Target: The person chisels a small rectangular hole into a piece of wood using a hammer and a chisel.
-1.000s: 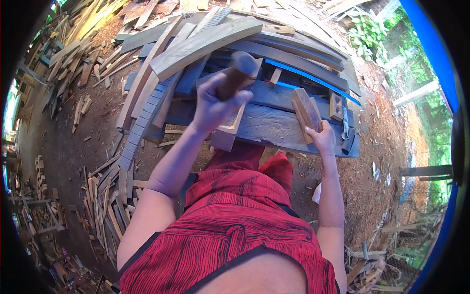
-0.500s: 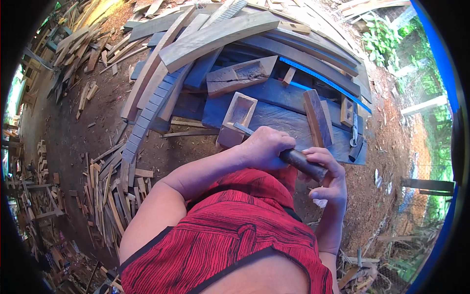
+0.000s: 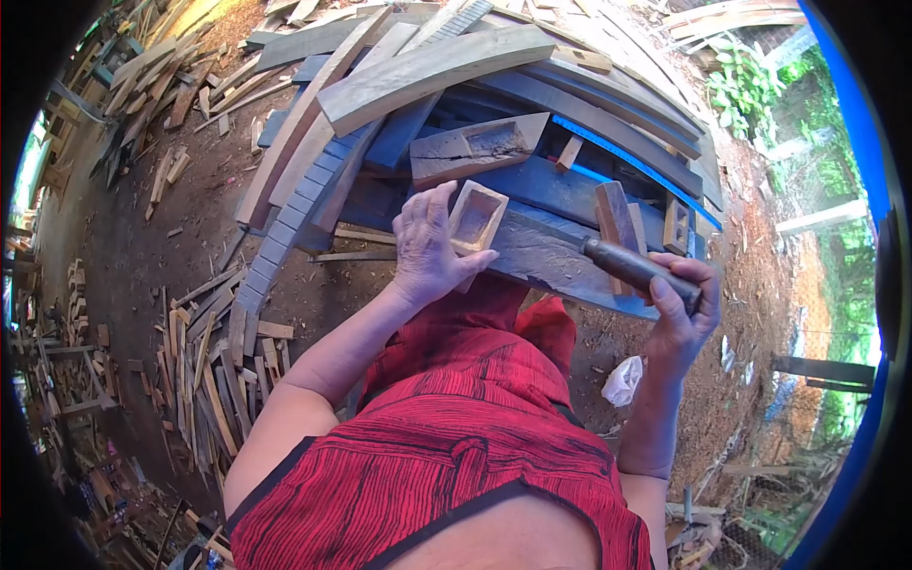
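My left hand (image 3: 427, 242) grips a small wooden block (image 3: 491, 203) with a rectangular hollow cut in its upper face. Its fingers lie along the block's left side, and the thumb crosses the near end. On the right, my right hand (image 3: 686, 294) is closed round the dark handle of a chisel (image 3: 635, 263). The thin blade points left toward the block and stands apart from it; its tip is hard to make out. Beyond the block lies a larger dark piece of wood (image 3: 442, 165) with a similar hollow.
Dark planks (image 3: 560, 252) form the work surface. Upright wood pieces (image 3: 617, 223) stand near the chisel, with a small hollowed block (image 3: 675, 220) behind. Long curved boards (image 3: 437, 76) are stacked at the back. Scrap wood (image 3: 204, 361) covers the ground at left; a white plastic bag (image 3: 622, 380) lies right.
My left hand has left the chisel blade and taken hold of the block. My right hand has moved right with the chisel, drawing it out of the block.
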`<state>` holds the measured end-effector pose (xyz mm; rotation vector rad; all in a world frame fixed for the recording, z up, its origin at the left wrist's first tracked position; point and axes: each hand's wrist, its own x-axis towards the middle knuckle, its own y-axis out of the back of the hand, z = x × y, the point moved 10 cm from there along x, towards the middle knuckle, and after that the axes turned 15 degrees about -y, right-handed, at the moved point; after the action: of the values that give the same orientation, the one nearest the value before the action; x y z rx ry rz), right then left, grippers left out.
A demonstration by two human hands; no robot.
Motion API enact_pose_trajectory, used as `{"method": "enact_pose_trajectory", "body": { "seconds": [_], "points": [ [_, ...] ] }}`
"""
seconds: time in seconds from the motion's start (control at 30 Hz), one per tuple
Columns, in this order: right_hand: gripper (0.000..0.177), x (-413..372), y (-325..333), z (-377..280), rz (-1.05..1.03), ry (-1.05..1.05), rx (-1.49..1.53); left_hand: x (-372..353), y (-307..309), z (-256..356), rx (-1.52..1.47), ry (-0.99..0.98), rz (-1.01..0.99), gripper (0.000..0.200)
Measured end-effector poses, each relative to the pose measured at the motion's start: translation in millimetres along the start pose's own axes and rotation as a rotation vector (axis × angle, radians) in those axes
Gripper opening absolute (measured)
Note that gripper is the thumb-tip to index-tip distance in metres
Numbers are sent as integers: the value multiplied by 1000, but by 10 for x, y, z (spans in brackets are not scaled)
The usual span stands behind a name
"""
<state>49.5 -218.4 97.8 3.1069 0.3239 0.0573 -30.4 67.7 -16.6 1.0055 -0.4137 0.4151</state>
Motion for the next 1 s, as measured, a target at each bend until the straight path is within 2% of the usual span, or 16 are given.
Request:
{"method": "enact_pose_trajectory", "body": {
  "seconds": [0.1, 0.17, 0.27, 0.33, 0.37, 0.43, 0.47, 0.57, 0.6, 0.7, 0.77, 0.87, 1.0],
  "points": [
    [32, 88, -74, -98, -13, 47, 0, -197, -269, -94, 12, 92, -87, 104],
    [33, 142, -119, -168, -21, 45, -11, -223, -298, -85, 25, 77, -32, 104],
    [33, 217, -274, -357, -142, 95, -119, -197, -304, -178, -73, 77, -8, 97],
    [33, 286, -360, -461, -213, 120, -217, -107, -415, -64, -244, -174, -145, 94],
    [33, 297, -456, -493, -288, 143, -309, -61, -400, -107, -248, -172, -146, 94],
    [32, 327, -544, -533, -340, 139, -357, 65, -369, 23, -377, -299, -256, 92],
    [32, 335, -607, -516, -389, 107, -378, 117, -398, -14, -416, -232, -324, 91],
    [31, 384, -759, -476, -480, 101, -460, 165, -550, -153, -533, -172, -335, 90],
    [30, 392, -824, -466, -522, 127, -519, 169, -558, -135, -442, -236, -315, 86],
    [30, 444, -1002, -417, -586, 144, -621, 111, -599, -143, -354, -230, -277, 82],
    [31, 503, -1043, -393, -576, 175, -668, 122, -613, -137, -365, -212, -268, 81],
    [35, 640, -1034, -284, -457, 27, -545, 121, -604, -150, -374, -197, -229, 80],
    [35, 759, -946, -84, -399, -130, -414, 119, -607, -166, -388, -203, -202, 79]
  ]
}}
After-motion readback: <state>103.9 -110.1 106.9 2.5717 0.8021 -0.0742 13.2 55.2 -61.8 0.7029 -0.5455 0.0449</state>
